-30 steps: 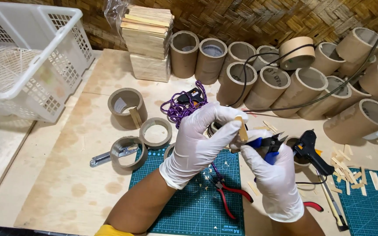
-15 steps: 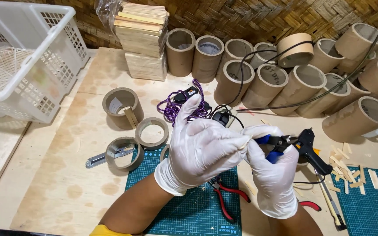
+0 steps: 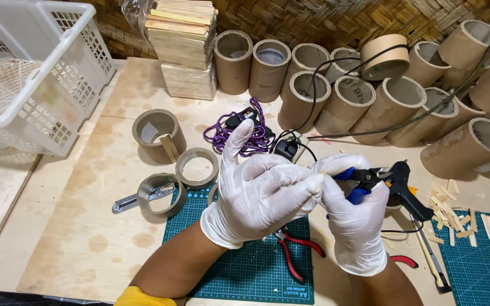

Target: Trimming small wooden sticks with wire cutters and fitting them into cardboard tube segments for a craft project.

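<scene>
Both gloved hands were up over the green cutting mat (image 3: 239,266) near the bench's front edge: left hand (image 3: 262,192) pinched a small wood sliver (image 3: 320,174), right hand (image 3: 354,218) was clenched around blue-handled pliers (image 3: 364,180).

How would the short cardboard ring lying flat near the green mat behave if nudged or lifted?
The cardboard ring probably slides rather than rolls, since it lies flat on the wooden table. It looks hollow and thin-walled, so likely light and easily squashed.
</scene>
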